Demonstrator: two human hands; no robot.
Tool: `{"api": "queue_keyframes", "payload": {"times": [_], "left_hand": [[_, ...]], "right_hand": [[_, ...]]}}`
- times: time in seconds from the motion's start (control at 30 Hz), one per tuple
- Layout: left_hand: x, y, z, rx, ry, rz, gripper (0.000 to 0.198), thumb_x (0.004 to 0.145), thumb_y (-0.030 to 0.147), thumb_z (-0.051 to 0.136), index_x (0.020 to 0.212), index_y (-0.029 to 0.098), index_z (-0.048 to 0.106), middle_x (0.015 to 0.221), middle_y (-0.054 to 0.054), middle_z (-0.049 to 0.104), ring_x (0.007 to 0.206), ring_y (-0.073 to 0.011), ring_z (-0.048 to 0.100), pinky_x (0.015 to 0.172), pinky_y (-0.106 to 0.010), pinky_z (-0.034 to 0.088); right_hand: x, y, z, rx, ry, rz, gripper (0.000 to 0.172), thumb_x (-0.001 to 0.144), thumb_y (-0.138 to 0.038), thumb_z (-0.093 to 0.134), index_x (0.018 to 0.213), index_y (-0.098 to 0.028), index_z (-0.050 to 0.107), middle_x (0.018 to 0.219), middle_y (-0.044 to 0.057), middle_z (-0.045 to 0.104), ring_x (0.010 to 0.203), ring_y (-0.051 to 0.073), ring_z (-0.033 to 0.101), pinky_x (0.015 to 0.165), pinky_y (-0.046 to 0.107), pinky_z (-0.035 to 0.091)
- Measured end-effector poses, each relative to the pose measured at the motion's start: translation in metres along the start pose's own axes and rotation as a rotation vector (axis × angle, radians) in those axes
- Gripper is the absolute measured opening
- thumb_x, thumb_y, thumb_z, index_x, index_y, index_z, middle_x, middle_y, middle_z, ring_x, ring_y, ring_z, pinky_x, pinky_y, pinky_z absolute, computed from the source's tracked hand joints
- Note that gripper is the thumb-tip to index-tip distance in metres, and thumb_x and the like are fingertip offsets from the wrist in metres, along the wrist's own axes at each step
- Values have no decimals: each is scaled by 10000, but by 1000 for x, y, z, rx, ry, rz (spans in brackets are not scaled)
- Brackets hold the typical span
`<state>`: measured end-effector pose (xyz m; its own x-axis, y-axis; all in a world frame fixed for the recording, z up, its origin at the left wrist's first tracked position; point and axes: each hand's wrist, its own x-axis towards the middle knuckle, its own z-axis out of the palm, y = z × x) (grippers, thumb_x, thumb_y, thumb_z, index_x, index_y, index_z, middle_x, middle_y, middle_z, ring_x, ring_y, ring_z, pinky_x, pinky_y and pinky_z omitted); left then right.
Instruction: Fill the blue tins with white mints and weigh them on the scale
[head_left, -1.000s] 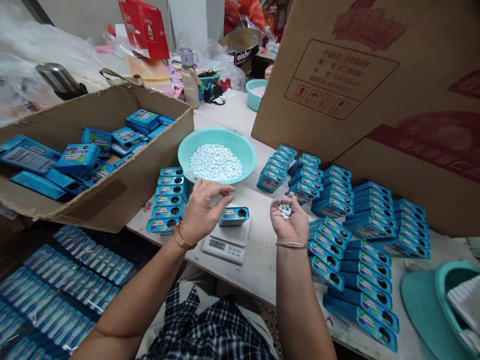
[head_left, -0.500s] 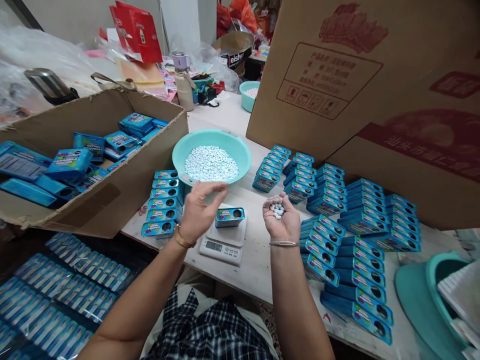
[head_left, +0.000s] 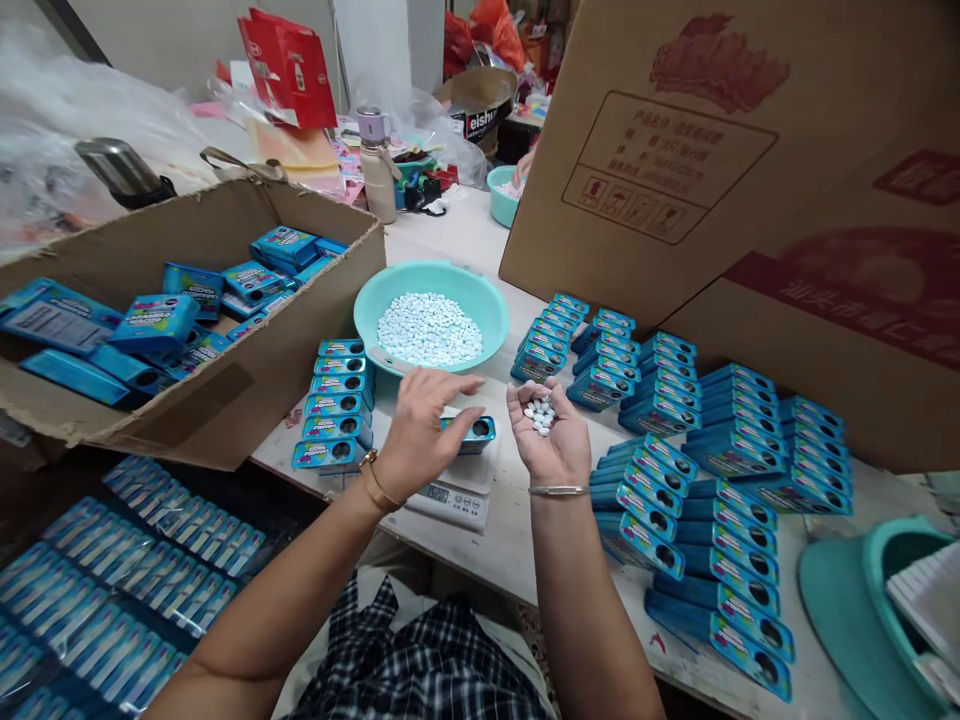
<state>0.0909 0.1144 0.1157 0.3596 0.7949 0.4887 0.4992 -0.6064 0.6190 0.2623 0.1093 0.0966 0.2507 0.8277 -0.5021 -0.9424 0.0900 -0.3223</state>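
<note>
The blue tin (head_left: 478,430) sits on the scale (head_left: 450,492); the open left hand (head_left: 424,430), fingertips on it, should steady without pressing, and the right hand (head_left: 553,448), cupped around white tablets (head_left: 540,414), should feed them in singly.

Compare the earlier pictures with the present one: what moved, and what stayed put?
The left hand dropped from above the tin on the scale to rest over its left end. The right hand, cupping white tablets, shifted left, closer to the tin. The tin stayed on the scale; the bowl and the rows of tins did not move.
</note>
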Motion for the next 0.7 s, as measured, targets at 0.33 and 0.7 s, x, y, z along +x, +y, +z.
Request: {"api": "queue_keyframes", "payload": {"times": [0.33, 0.7], "left_hand": [[11, 28, 33, 323, -353, 171, 253, 950, 233, 447, 1102, 231, 649, 1092, -54, 655, 1000, -255, 503, 889, -435, 353], [24, 30, 35, 256, -478, 161, 202, 922, 266, 513, 1063, 215, 649, 1100, -41, 652, 1014, -236, 528, 851, -383, 357]], "right_hand": [[-5, 25, 6, -35, -110, 103, 225, 966, -257, 437, 794, -194, 569, 625, -26, 561, 639, 88, 611, 643, 190, 533], [-5, 20, 4, -33, -30, 85, 221, 968, -245, 427, 798, -202, 563, 641, -19, 601, 630, 90, 628, 646, 194, 539]]}}
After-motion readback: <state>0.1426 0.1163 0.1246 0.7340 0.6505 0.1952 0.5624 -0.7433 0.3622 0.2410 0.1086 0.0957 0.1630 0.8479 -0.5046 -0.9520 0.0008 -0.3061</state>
